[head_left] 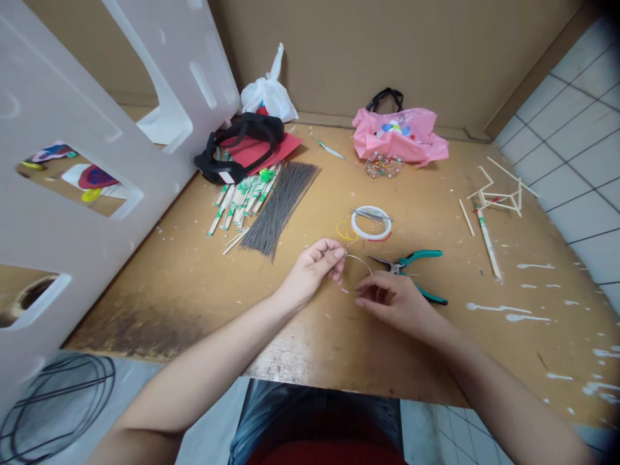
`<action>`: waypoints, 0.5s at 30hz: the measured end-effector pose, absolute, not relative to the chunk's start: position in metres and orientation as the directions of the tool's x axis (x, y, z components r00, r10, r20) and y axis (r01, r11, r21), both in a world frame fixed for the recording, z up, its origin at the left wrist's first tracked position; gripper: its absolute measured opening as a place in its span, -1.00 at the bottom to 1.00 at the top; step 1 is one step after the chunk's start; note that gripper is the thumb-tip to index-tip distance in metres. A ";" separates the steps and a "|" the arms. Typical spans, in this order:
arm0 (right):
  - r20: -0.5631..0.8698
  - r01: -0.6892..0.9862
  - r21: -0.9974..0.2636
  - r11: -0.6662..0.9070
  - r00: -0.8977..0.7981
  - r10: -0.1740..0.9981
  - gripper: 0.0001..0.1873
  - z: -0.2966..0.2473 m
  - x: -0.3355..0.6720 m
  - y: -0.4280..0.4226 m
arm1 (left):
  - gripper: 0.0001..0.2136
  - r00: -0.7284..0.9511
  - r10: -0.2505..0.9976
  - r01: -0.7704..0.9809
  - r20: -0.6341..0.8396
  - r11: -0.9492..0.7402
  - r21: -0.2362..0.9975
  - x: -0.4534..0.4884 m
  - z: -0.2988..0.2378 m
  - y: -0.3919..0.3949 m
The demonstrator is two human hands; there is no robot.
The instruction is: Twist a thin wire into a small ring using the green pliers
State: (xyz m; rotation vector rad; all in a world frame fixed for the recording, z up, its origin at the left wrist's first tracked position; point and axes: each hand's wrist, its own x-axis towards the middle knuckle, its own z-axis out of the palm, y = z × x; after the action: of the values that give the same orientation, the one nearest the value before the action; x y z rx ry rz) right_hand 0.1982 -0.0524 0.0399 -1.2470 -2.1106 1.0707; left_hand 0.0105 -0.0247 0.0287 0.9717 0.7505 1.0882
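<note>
My left hand [325, 259] pinches a thin metal wire [358, 258] between thumb and fingers. From there the wire bows over to the right and meets the back of the fingers of my right hand [382, 294]. That hand is half curled, with a gap between thumb and forefinger and nothing seen in the gap. A small pink piece [345, 290] shows just below my left fingertips. Beside my right hand lie teal-handled pliers [420, 256], jaws pointing left, partly hidden by the hand. Behind both hands a white ring-shaped spool [355, 227] lies flat, next to a yellow wire loop [343, 231].
A bundle of grey wires [281, 210] and wrapped chopsticks [232, 205] lie left, under a black head strap [242, 145]. A beaded wire piece [385, 165] sits before a pink bag [402, 132]. A stick frame [498, 199] stands right; a white plastic panel [194, 39] rises left.
</note>
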 end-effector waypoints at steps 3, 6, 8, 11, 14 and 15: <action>0.017 0.507 -0.815 0.281 -0.464 0.886 -0.89 0.034 0.193 -0.054 | -0.82 0.293 0.955 -0.398 -0.044 0.164 0.902 0.012 0.028 -0.025; 0.030 0.497 -0.824 0.271 -0.440 0.898 -0.89 0.031 0.190 -0.056 | -0.81 0.280 0.958 -0.418 -0.058 0.176 0.891 0.014 0.028 -0.027; 0.042 0.493 -0.826 0.271 -0.427 0.903 -0.89 0.029 0.189 -0.057 | -0.81 0.274 0.960 -0.425 -0.063 0.179 0.887 0.016 0.028 -0.028; 0.072 0.475 -0.834 0.282 -0.413 0.908 -0.91 0.025 0.186 -0.058 | -0.82 0.272 0.960 -0.434 -0.067 0.185 0.882 0.018 0.028 -0.029; 0.108 0.467 -0.830 0.306 -0.403 0.909 -0.92 0.021 0.185 -0.059 | -0.82 0.276 0.958 -0.438 -0.072 0.192 0.878 0.018 0.028 -0.030; 0.116 0.471 -0.824 0.313 -0.400 0.909 -0.92 0.020 0.184 -0.058 | -0.82 0.276 0.959 -0.438 -0.072 0.192 0.878 0.018 0.028 -0.030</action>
State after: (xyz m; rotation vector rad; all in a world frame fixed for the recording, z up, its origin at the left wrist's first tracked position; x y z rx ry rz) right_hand 0.1844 -0.0584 0.0200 -1.2171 -1.9989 0.9697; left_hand 0.0185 -0.0304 0.0278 0.8715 0.7425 1.1181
